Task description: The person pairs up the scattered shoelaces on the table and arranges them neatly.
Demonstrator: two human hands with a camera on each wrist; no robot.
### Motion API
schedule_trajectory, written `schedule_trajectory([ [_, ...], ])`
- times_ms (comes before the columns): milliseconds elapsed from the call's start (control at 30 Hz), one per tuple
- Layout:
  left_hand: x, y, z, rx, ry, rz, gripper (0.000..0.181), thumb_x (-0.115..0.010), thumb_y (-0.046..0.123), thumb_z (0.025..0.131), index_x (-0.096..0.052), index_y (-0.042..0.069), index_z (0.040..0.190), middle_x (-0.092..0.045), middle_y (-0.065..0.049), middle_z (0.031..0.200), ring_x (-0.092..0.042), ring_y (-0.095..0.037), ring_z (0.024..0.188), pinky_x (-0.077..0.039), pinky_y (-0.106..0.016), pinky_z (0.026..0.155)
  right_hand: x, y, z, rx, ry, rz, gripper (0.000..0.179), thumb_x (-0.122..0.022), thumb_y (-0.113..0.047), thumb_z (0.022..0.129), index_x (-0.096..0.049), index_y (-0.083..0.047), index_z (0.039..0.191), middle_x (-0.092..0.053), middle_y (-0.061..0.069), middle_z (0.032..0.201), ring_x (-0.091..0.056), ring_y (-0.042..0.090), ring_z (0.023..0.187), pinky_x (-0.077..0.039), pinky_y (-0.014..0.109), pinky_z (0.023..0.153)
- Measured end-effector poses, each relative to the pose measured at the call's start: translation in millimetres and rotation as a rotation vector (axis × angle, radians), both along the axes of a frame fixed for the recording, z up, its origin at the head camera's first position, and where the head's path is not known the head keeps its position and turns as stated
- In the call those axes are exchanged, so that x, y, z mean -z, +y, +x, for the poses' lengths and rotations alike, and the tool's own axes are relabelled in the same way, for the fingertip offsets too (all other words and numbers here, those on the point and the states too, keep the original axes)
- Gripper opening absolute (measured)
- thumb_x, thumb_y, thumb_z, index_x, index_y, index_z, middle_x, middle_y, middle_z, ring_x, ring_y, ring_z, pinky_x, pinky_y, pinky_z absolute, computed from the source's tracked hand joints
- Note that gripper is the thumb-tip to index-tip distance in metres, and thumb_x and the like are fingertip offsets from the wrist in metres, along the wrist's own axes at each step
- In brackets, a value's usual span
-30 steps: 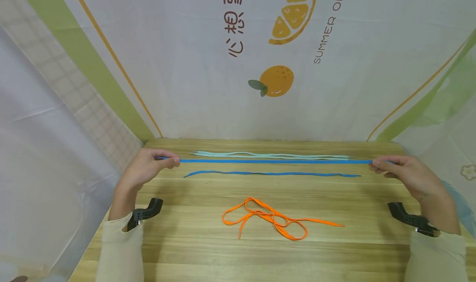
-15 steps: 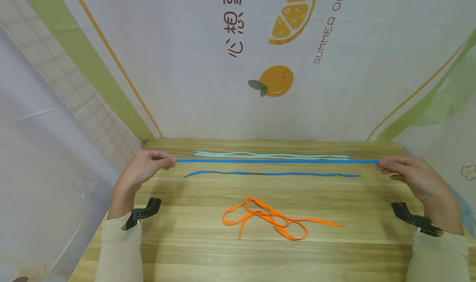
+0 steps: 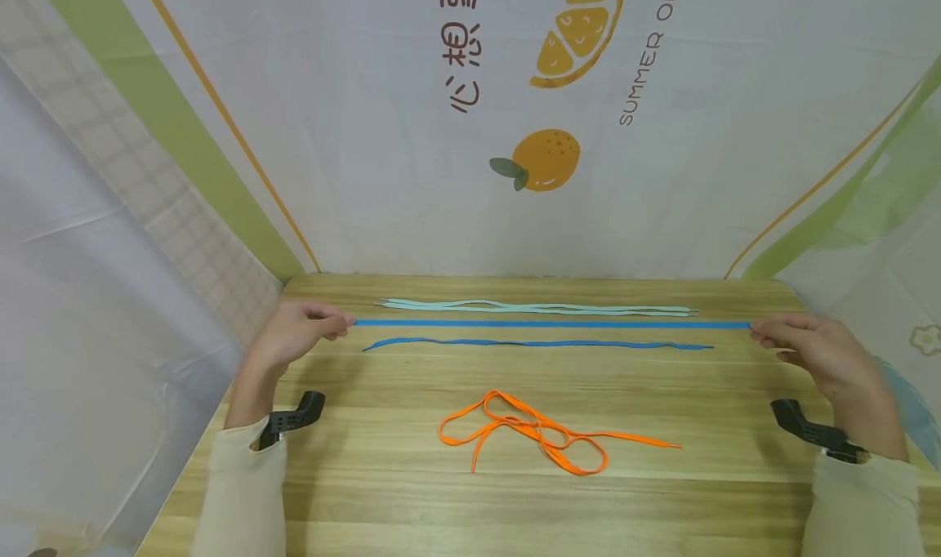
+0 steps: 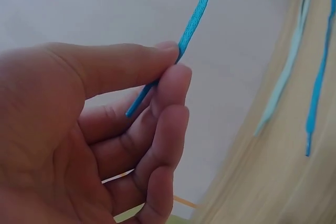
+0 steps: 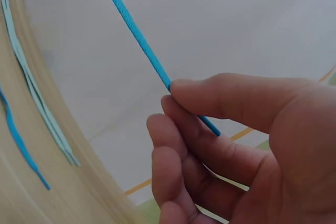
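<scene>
A blue shoelace (image 3: 551, 324) is stretched straight between my two hands above the far part of the wooden table. My left hand (image 3: 297, 332) pinches one end between thumb and index finger; in the left wrist view the lace's tip (image 4: 135, 103) pokes out below the thumb. At the other end, my right hand (image 3: 819, 349) pinches the lace the same way, with the other tip (image 5: 211, 126) showing past the fingers. A second blue shoelace (image 3: 544, 343) lies nearly straight on the table just nearer than the held one. Mint-green shoelaces (image 3: 544, 308) lie side by side behind it.
An orange shoelace (image 3: 551, 422) lies in loose loops on the near middle of the wooden table (image 3: 382, 508). A white cloth (image 3: 397, 173) with orange-fruit prints hangs behind the table's far edge, and more cloth flanks both sides.
The right hand has moved outward, and both hands' grips now sit closer to the lace's tips. In the last half second the stretched blue shoelace has come slightly nearer, away from the mint-green ones.
</scene>
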State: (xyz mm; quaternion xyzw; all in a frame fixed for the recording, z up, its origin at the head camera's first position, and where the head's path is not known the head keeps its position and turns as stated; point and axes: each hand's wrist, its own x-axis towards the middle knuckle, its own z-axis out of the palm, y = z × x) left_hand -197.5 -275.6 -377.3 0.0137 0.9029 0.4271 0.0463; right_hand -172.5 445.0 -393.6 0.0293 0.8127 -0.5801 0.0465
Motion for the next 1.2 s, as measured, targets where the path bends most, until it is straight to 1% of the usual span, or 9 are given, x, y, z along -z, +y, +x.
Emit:
schedule_trajectory([
  [67, 4.4, 1.3, -1.9, -0.010, -0.026, -0.023, 0.032, -0.072, 0.028, 0.105, -0.084, 0.003, 0.121, -0.081, -0.005, 0.116, -0.071, -0.029, 0.106, -0.047, -0.055, 0.102, 3.2, 0.6, -1.2, 0.012, -0.014, 0.018, 0.031, -0.062, -0.015, 0.114, -0.089, -0.024, 0.103, -0.077, -0.019, 0.097, -0.067, 0.000, 0.091, -0.052, 0.018, 0.076],
  [133, 9.6, 3.1, -4.0, -0.016, -0.035, -0.055, 0.032, -0.072, 0.031, 0.105, -0.084, 0.004, 0.119, -0.081, -0.005, 0.111, -0.071, -0.029, 0.106, -0.048, -0.054, 0.101, 6.7, 0.1, -3.0, 0.017, -0.017, 0.053, 0.032, -0.062, -0.016, 0.114, -0.089, -0.027, 0.101, -0.076, -0.021, 0.095, -0.066, -0.001, 0.090, -0.050, 0.018, 0.076],
  [333, 24.3, 5.8, -9.0, 0.002, -0.011, -0.129, 0.032, -0.076, 0.033, 0.104, -0.083, 0.003, 0.099, -0.076, -0.005, 0.092, -0.064, -0.026, 0.092, -0.048, -0.040, 0.079, 18.4, -4.1, -8.3, 0.054, -0.023, 0.146, 0.032, -0.067, -0.018, 0.110, -0.087, -0.034, 0.091, -0.073, -0.021, 0.084, -0.064, -0.002, 0.084, -0.051, 0.020, 0.074],
  [500, 33.0, 6.9, -10.4, 0.007, -0.010, -0.200, 0.034, -0.077, 0.036, 0.102, -0.084, 0.004, 0.096, -0.077, -0.005, 0.093, -0.064, -0.026, 0.092, -0.049, -0.038, 0.077, 25.9, -6.1, -11.1, 0.055, -0.045, 0.244, 0.026, -0.068, -0.024, 0.109, -0.086, -0.036, 0.094, -0.073, -0.024, 0.086, -0.066, -0.004, 0.084, -0.053, 0.022, 0.074],
  [567, 37.3, 7.6, -11.4, 0.000, -0.016, -0.222, 0.033, -0.078, 0.036, 0.101, -0.085, 0.004, 0.099, -0.079, -0.007, 0.098, -0.064, -0.026, 0.093, -0.049, -0.038, 0.077, 28.4, -7.2, -12.5, 0.050, -0.052, 0.286, 0.023, -0.067, -0.025, 0.109, -0.086, -0.031, 0.098, -0.073, -0.022, 0.085, -0.065, -0.003, 0.083, -0.053, 0.024, 0.074],
  [667, 44.0, 10.5, -13.2, -0.021, -0.033, -0.247, 0.032, -0.078, 0.034, 0.100, -0.086, 0.003, 0.100, -0.078, -0.010, 0.102, -0.062, -0.028, 0.090, -0.048, -0.038, 0.074, 33.2, -8.8, -15.2, 0.046, -0.066, 0.336, 0.022, -0.068, -0.024, 0.108, -0.088, -0.015, 0.107, -0.073, -0.021, 0.086, -0.062, -0.001, 0.082, -0.052, 0.026, 0.073],
  [800, 49.2, 15.9, -13.6, -0.048, -0.061, -0.299, 0.031, -0.078, 0.033, 0.099, -0.087, 0.004, 0.102, -0.078, -0.012, 0.107, -0.061, -0.027, 0.087, -0.047, -0.038, 0.070, 40.8, -12.1, -19.0, 0.024, -0.065, 0.418, 0.035, -0.070, -0.027, 0.107, -0.083, 0.004, 0.116, -0.073, -0.018, 0.090, -0.058, 0.003, 0.081, -0.050, 0.026, 0.071],
  [1000, 55.6, 20.1, -14.6, -0.071, -0.093, -0.346, 0.028, -0.080, 0.034, 0.100, -0.088, 0.007, 0.100, -0.078, -0.009, 0.100, -0.063, -0.026, 0.084, -0.046, -0.036, 0.066, 49.4, -18.8, -23.1, 0.001, -0.036, 0.547, 0.044, -0.071, -0.032, 0.105, -0.079, 0.009, 0.118, -0.073, -0.006, 0.092, -0.057, 0.006, 0.083, -0.046, 0.024, 0.072],
  [1200, 62.0, 17.9, -19.1, -0.071, -0.079, -0.372, 0.031, -0.080, 0.038, 0.099, -0.088, 0.009, 0.104, -0.079, -0.011, 0.104, -0.064, -0.028, 0.080, -0.048, -0.037, 0.064, 51.6, -29.3, -25.6, 0.039, -0.033, 0.554, 0.046, -0.071, -0.033, 0.104, -0.076, 0.011, 0.115, -0.068, -0.002, 0.086, -0.054, 0.017, 0.080, -0.044, 0.032, 0.068],
])
